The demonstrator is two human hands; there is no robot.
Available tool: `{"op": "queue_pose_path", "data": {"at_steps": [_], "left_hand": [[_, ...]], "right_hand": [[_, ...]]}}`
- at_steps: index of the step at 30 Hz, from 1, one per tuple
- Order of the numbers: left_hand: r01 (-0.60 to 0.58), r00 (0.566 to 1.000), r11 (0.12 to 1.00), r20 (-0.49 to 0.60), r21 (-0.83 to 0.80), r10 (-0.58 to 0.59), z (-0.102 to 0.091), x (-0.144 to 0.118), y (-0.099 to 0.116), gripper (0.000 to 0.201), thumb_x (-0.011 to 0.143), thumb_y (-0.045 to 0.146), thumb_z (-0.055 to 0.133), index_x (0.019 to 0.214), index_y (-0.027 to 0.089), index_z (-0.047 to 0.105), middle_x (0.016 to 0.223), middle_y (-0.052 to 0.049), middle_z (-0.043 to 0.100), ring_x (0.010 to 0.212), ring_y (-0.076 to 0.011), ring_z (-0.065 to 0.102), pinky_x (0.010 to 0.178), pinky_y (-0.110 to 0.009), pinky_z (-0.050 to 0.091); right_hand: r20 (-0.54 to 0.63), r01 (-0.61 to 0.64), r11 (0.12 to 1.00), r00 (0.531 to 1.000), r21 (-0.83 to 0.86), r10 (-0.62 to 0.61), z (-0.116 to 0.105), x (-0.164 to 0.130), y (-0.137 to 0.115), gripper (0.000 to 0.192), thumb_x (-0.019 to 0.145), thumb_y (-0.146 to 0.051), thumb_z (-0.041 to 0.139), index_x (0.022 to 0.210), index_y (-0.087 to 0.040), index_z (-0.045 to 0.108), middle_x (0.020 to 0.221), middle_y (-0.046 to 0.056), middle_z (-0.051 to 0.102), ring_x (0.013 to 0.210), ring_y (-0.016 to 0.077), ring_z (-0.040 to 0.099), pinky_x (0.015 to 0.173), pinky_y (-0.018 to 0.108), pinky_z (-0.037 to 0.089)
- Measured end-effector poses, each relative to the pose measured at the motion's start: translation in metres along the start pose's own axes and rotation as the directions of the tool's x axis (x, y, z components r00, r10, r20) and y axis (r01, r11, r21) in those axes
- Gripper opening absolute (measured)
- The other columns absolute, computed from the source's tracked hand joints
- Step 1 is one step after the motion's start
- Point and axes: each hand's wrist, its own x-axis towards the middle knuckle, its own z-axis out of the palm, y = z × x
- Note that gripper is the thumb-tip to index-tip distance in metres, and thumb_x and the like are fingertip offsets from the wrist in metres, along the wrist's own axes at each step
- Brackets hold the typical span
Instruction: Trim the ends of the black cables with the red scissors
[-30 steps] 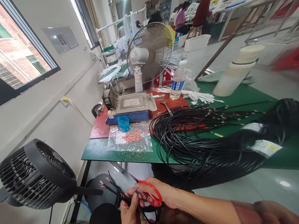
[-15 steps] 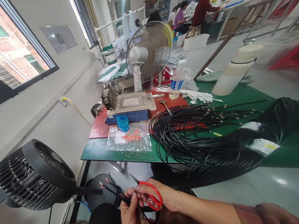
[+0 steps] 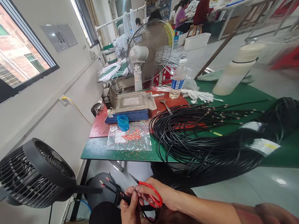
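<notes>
a: what have the hands got right now?

b: from my seat, the left hand [image 3: 130, 215] is pinched closed around a thin black cable with stripped red-tipped cores [image 3: 113, 190], held low in front of the near edge of the green-topped work table [image 3: 100, 151], off the table altogether. the cores fan out up and to the left, past the fingers.

a: and the other one?

b: the right hand [image 3: 162, 195] is wrapped through the loops of small red-handled scissors [image 3: 148, 193]. the blades look nearly closed, tips pointing up-left, just beside the cable where the left fingers grip it. i can't tell whether the blades touch it.

a: what's on the table?

b: a big coil of black cable [image 3: 193, 136] spreads over the near edge, right of the middle. a clear plastic bag of small red bits [image 3: 130, 137] lies near the near left corner, a blue plastic cup [image 3: 123, 122] just behind it. a black floor fan [image 3: 32, 173] stands left of the table.
</notes>
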Motion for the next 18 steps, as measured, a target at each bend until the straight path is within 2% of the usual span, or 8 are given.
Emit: {"op": "queue_pose_path", "data": {"at_steps": [9,18], "left_hand": [[0.001,0.999,0.999,0.038,0.054,-0.003,0.0024,-0.0030,0.0034,0.013,0.070,0.029,0.057,0.072,0.017,0.058,0.054,0.002,0.057,0.054,-0.0069,0.052,0.061,-0.023,0.041],[0.039,0.997,0.998,-0.059,-0.039,-0.041,0.0056,-0.0043,0.0031,0.021,0.060,0.031,0.067,0.067,0.016,0.055,0.055,0.002,0.057,0.054,-0.0076,0.051,0.059,-0.023,0.043]], "right_hand": [[0.018,0.005,1.000,1.000,-0.001,-0.005,-0.0061,0.0036,0.0079,0.049,0.068,-0.056,0.057,0.050,-0.011,0.052,0.049,-0.001,0.054,0.037,0.0023,0.035,0.040,0.018,0.021],[0.019,-0.011,1.000,1.000,0.025,0.011,0.0005,-0.0032,-0.0016,0.047,0.066,-0.054,0.059,0.050,-0.011,0.056,0.043,-0.003,0.050,0.037,0.0027,0.036,0.040,0.019,0.022]]}}
